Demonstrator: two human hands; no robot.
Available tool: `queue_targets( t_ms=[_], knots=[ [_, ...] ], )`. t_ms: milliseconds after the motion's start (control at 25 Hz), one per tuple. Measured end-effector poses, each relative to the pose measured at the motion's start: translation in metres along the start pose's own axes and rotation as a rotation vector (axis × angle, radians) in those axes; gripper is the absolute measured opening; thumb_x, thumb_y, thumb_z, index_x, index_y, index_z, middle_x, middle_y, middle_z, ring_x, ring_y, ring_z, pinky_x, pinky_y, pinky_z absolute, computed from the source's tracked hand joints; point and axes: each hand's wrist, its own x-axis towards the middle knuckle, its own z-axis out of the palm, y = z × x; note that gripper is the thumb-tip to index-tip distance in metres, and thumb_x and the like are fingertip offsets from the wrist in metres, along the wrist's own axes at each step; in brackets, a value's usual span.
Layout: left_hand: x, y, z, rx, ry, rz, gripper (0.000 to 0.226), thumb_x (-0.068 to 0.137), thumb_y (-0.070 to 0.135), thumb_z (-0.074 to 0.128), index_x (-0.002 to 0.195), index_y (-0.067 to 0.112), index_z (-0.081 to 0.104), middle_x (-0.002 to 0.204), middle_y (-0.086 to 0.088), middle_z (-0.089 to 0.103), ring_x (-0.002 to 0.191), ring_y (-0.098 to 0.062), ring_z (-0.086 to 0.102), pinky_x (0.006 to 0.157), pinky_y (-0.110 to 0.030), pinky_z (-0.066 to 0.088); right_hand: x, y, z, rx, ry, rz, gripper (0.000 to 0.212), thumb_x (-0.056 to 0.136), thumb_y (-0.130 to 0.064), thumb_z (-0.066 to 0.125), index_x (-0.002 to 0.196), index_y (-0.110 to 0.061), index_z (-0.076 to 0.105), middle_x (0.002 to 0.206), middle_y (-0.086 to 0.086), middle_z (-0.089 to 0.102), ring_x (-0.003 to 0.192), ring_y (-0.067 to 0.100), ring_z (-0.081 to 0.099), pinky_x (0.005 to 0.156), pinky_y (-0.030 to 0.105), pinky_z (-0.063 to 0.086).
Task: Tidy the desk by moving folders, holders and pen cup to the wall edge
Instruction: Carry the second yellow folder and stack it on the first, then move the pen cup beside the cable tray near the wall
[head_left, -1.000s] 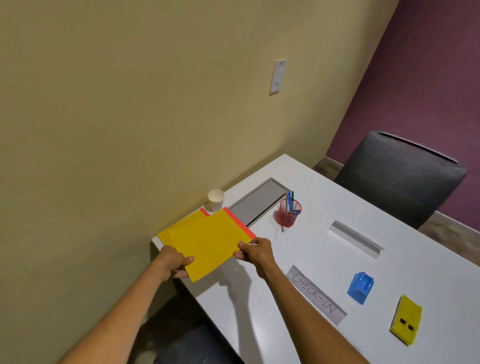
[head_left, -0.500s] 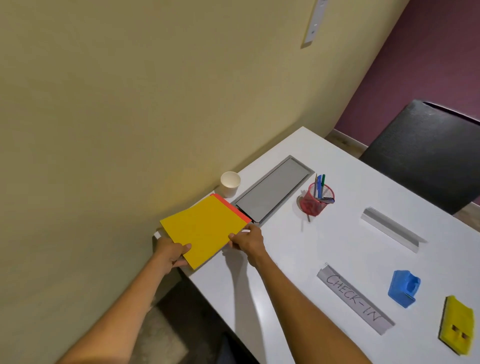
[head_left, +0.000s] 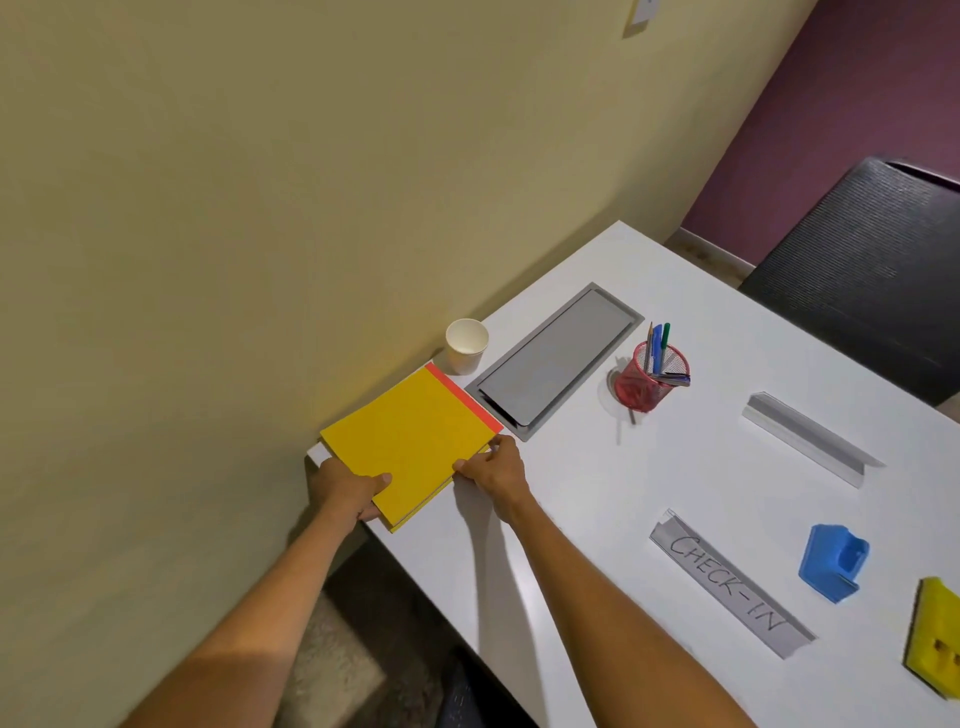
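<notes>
A stack of folders (head_left: 410, 441), yellow on top with an orange edge showing, lies flat at the desk's near corner against the wall. My left hand (head_left: 345, 491) grips its near left corner, thumb on top. My right hand (head_left: 493, 467) touches its right edge with the fingertips. A red mesh pen cup (head_left: 649, 382) with several pens stands further right. A blue holder (head_left: 834, 564) and a yellow holder (head_left: 935, 636) lie at the right, away from the wall.
A white paper cup (head_left: 466, 345) stands by the wall beyond the folders. A grey cable hatch (head_left: 556, 358) is set into the white desk (head_left: 597, 519). A CHECK-IN sign (head_left: 730, 582), a grey sign strip (head_left: 810, 439) and a black chair (head_left: 872, 280) are at the right.
The folders have come down from a tilted hold to lie flat in the desk corner by the wall, squared into one stack. Both hands followed them down.
</notes>
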Motion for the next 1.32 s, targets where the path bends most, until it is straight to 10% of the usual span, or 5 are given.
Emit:
queue_targets(
  t_ms=[160, 360, 720, 1320],
  knots=[
    [-0.006, 0.003, -0.001, 0.345, 0.054, 0.055, 0.039, 0.084, 0.033, 0.077, 0.085, -0.001, 0.058, 0.071, -0.017, 0.072, 0.051, -0.022, 0.063, 0.049, -0.026, 0.041, -0.009, -0.003, -0.005, -0.02, -0.026, 0.025, 0.061, 0.078, -0.017, 0.078, 0.124, -0.014, 0.038, 0.107, 0.011, 0.061, 0.093, 0.022, 0.062, 0.063, 0.025, 0.047],
    [-0.033, 0.0, 0.011, 0.494, 0.051, 0.252, 0.062, 0.086, 0.04, 0.073, 0.119, -0.007, 0.051, 0.116, -0.024, 0.062, 0.106, -0.04, 0.061, 0.077, -0.04, 0.051, -0.037, 0.0, -0.028, -0.061, -0.041, 0.002, 0.073, 0.082, -0.032, 0.073, 0.138, -0.006, 0.033, 0.119, 0.018, 0.064, 0.095, 0.023, 0.067, 0.091, 0.039, 0.054],
    [-0.155, 0.048, 0.093, 0.839, 0.159, 0.929, 0.06, 0.093, 0.057, 0.05, 0.129, 0.01, 0.057, 0.137, -0.011, 0.058, 0.126, -0.029, 0.053, 0.094, -0.042, 0.049, -0.126, 0.019, -0.145, -0.724, 0.202, -0.468, 0.068, 0.093, -0.054, 0.047, 0.143, -0.009, 0.036, 0.147, 0.009, 0.044, 0.132, 0.03, 0.042, 0.106, 0.042, 0.033],
    [-0.407, 0.045, 0.291, 0.894, 0.012, 1.069, 0.09, 0.084, 0.074, 0.015, 0.139, 0.012, 0.049, 0.151, -0.011, 0.047, 0.138, -0.028, 0.045, 0.112, -0.044, 0.038, -0.252, 0.153, -0.433, -0.66, 0.391, -0.487, 0.059, 0.093, -0.049, 0.05, 0.138, -0.012, 0.042, 0.141, 0.006, 0.05, 0.129, 0.027, 0.044, 0.106, 0.038, 0.032]
  ],
)
